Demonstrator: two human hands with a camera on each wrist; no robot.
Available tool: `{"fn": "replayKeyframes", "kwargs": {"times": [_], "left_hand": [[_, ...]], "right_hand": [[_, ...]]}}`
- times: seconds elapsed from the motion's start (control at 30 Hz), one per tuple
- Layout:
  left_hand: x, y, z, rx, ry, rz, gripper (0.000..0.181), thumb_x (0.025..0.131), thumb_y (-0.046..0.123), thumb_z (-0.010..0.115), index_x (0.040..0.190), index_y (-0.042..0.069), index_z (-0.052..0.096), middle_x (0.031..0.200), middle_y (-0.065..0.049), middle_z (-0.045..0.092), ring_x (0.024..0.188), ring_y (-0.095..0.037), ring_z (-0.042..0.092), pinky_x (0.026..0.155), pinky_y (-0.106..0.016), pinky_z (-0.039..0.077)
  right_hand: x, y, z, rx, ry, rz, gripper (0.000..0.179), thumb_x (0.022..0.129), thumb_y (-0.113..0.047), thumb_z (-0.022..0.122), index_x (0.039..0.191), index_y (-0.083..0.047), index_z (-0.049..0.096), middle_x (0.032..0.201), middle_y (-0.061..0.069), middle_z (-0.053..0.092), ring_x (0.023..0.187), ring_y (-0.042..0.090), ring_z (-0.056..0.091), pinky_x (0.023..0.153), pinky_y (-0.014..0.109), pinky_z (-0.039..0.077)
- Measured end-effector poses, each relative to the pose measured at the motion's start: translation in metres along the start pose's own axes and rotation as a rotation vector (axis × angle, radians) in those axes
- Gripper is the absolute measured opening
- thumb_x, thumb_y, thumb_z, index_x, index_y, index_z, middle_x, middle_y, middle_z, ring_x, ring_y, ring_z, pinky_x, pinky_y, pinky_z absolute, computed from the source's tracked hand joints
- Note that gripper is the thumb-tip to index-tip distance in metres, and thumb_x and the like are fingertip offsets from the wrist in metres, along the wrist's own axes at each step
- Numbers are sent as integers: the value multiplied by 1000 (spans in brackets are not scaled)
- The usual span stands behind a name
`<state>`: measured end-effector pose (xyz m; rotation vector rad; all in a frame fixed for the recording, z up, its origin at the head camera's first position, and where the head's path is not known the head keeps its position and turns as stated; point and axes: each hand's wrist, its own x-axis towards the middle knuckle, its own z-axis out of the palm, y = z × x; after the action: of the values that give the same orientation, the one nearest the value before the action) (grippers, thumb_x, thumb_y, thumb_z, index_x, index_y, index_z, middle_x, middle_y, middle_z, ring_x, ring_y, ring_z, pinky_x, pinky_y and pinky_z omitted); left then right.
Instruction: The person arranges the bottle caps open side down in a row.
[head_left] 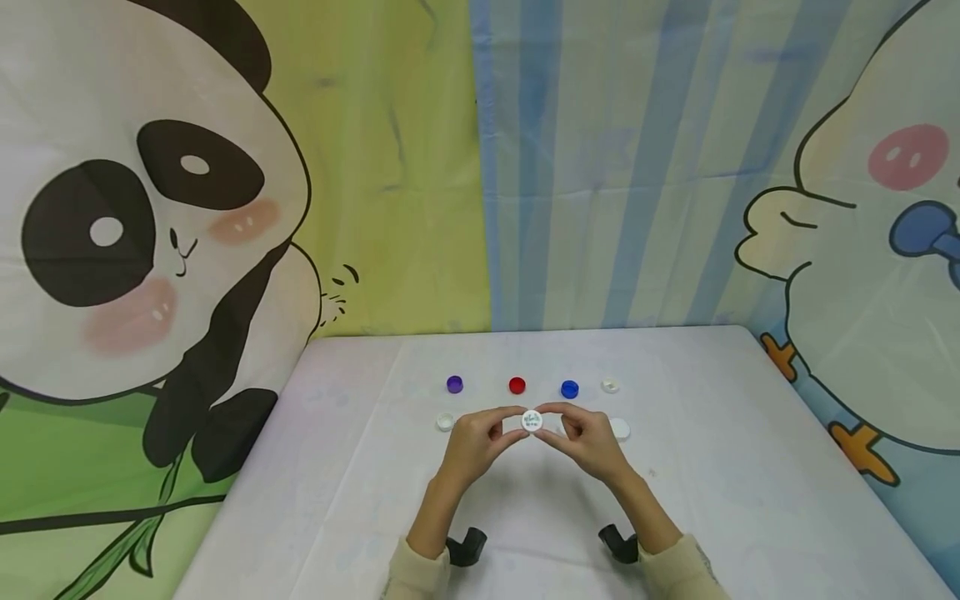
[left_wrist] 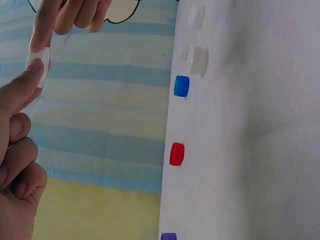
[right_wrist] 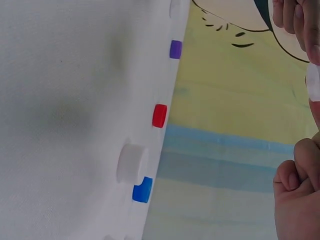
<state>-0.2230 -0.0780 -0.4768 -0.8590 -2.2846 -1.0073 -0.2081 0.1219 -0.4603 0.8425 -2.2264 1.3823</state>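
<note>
Between both hands, a round white bottle cap [head_left: 532,421] with dark printing on its face is held up above the table. My left hand [head_left: 472,446] pinches its left edge between thumb and forefinger. At the opposite edge, thumb and forefinger of my right hand [head_left: 596,446] pinch the same cap. The left wrist view shows this cap [left_wrist: 39,67] edge-on; the right wrist view cuts it off at the border. Beyond the hands stand a purple cap [head_left: 454,384], a red cap [head_left: 517,385], a blue cap [head_left: 570,389] and a small white cap [head_left: 610,385].
Another white cap [head_left: 445,422] lies left of my left hand, and a white cap [head_left: 619,428] lies partly behind my right hand. Black wrist mounts [head_left: 467,547] show near both sleeves. The white-covered table [head_left: 360,500] meets cartoon-printed curtains [head_left: 405,167] at the back.
</note>
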Motion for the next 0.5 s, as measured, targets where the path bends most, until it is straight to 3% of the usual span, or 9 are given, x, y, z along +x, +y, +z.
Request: {"fn": "replayKeyframes", "kwargs": {"times": [0.27,0.5], "left_hand": [[0,-32,1,124,-83,-103,30,75,31,70,102,18,68,51,13,34,46,0,30,42,-14,24],[-6,-55,16,190,-169,-209,28,75,33,70,99,20,69,51,10,39,46,0,31,41,-16,24]], "right_hand": [[11,47,28,-203,-88,111,30,77,-40,68,102,-24,66,49,-11,28,43,2,25,39,19,23],[17,61,44,-351,-217,212,31,78,-39,67,101,-18,66,49,-10,28,44,3,24,41,19,21]]}}
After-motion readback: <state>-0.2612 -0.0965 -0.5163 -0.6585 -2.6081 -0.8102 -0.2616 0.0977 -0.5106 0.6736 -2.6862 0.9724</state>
